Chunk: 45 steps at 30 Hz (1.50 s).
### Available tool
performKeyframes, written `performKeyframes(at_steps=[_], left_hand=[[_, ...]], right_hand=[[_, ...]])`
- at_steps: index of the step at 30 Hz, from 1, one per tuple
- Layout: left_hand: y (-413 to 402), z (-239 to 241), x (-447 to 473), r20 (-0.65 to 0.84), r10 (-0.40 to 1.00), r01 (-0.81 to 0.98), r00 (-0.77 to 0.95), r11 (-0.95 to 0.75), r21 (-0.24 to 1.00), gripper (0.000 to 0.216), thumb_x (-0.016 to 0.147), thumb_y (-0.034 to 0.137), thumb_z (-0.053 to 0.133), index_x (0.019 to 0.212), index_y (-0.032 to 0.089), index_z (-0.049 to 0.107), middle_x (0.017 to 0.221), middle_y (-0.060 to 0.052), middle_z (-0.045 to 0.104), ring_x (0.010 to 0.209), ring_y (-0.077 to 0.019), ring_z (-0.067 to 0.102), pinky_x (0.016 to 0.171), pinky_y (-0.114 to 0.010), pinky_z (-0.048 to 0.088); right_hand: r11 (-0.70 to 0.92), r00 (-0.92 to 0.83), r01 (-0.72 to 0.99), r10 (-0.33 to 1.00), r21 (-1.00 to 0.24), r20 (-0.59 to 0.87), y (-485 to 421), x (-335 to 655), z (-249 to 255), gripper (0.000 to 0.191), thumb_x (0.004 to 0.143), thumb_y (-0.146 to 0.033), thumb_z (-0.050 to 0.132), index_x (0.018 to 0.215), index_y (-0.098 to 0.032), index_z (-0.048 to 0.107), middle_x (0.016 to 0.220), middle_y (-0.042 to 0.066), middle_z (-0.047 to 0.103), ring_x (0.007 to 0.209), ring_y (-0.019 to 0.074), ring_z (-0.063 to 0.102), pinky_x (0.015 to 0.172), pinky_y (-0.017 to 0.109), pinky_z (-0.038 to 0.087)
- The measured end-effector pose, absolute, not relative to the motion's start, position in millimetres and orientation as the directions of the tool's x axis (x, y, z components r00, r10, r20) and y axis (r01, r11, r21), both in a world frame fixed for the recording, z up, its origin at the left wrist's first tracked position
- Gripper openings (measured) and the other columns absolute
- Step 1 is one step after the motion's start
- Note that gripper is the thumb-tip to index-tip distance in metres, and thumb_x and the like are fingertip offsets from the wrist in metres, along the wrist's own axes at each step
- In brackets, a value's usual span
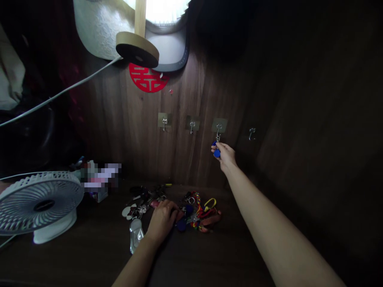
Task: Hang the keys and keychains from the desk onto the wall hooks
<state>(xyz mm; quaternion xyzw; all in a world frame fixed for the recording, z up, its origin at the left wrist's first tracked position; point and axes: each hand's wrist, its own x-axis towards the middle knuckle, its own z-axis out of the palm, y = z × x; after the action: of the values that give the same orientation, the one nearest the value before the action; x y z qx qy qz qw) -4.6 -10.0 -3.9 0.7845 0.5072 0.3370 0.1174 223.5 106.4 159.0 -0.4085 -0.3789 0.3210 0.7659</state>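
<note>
My right hand (226, 154) is raised to the wooden back panel, its fingers closed on a bunch of keys with blue tags (217, 153). The metal ring at the top of the bunch touches or sits right at the third wall hook (219, 126); I cannot tell whether it hangs there. Down on the table, my left hand (164, 217) rests among a heap of keys and key fobs, and what lies under its fingers is hidden. Beside it are a silver keychain (136, 233), white tags (129, 211), a dark blue fob (181, 225) and a yellow loop (210, 204).
Other hooks, a left one (164, 122), a middle one (192, 126) and a right one (252, 133), are fixed to the panel. A white fan (56, 227) stands at the left. Caps (170, 48), a lamp (137, 48) with its cable and a red paper cutout (149, 81) are above.
</note>
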Motion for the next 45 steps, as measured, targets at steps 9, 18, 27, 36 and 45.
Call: performKeyframes(at_steps=[9,18,27,36,45], left_hand=[[-9.8,-7.2,-6.1,0.429,0.866,0.705,0.259,-0.472,0.529,0.018,0.084,0.022,0.045,0.082,0.020,0.063,0.088,-0.005,0.064,0.086,-0.0198,0.057,0.081,-0.031,0.041],[-11.1,-5.9,-5.4,0.428,0.868,0.731,0.251,-0.460,0.504,0.018,0.083,0.018,0.045,0.082,0.020,0.063,0.088,-0.005,0.063,0.087,-0.0195,0.057,0.081,-0.031,0.041],[-11.2,-7.4,-6.9,0.418,0.866,0.751,0.275,-0.465,0.469,0.018,0.084,0.017,0.045,0.084,0.020,0.063,0.092,-0.005,0.063,0.090,-0.0188,0.056,0.084,-0.031,0.041],[-13.1,-5.2,-13.1,0.430,0.833,0.743,0.348,-0.524,0.415,0.016,0.085,0.017,0.046,0.088,0.020,0.062,0.094,-0.005,0.063,0.091,-0.0194,0.056,0.085,-0.031,0.041],[-3.2,-3.9,-22.3,0.410,0.821,0.735,0.396,-0.552,0.394,0.015,0.086,0.021,0.046,0.095,0.019,0.057,0.097,-0.005,0.063,0.093,-0.0190,0.057,0.085,-0.031,0.042]], right_hand=[[0.383,0.425,-0.291,0.873,-0.877,0.240,88.0,219.4,126.9,0.009,0.076,-0.033,0.057,0.080,-0.024,0.056,0.064,-0.002,0.070,0.058,0.0129,0.066,0.050,0.020,0.046],[0.343,0.372,-0.362,0.906,-0.866,0.204,65.7,210.8,79.3,0.019,0.069,-0.033,0.065,0.085,-0.025,0.059,0.072,0.000,0.071,0.069,0.0158,0.067,0.056,0.025,0.050],[0.406,0.406,-0.129,0.854,-0.905,0.326,32.2,186.0,15.5,0.029,0.068,-0.040,0.064,0.087,-0.019,0.060,0.072,0.002,0.068,0.067,0.0157,0.065,0.057,0.025,0.050],[0.465,0.227,0.396,0.786,-0.792,0.575,13.5,172.8,-7.5,0.023,0.083,-0.034,0.043,0.094,-0.021,0.059,0.080,0.004,0.069,0.073,0.0173,0.066,0.067,0.029,0.050],[0.467,0.187,0.506,0.761,-0.725,0.621,17.2,176.5,-11.7,0.024,0.084,-0.030,0.039,0.095,-0.021,0.059,0.081,0.004,0.069,0.074,0.0177,0.065,0.069,0.029,0.049]])
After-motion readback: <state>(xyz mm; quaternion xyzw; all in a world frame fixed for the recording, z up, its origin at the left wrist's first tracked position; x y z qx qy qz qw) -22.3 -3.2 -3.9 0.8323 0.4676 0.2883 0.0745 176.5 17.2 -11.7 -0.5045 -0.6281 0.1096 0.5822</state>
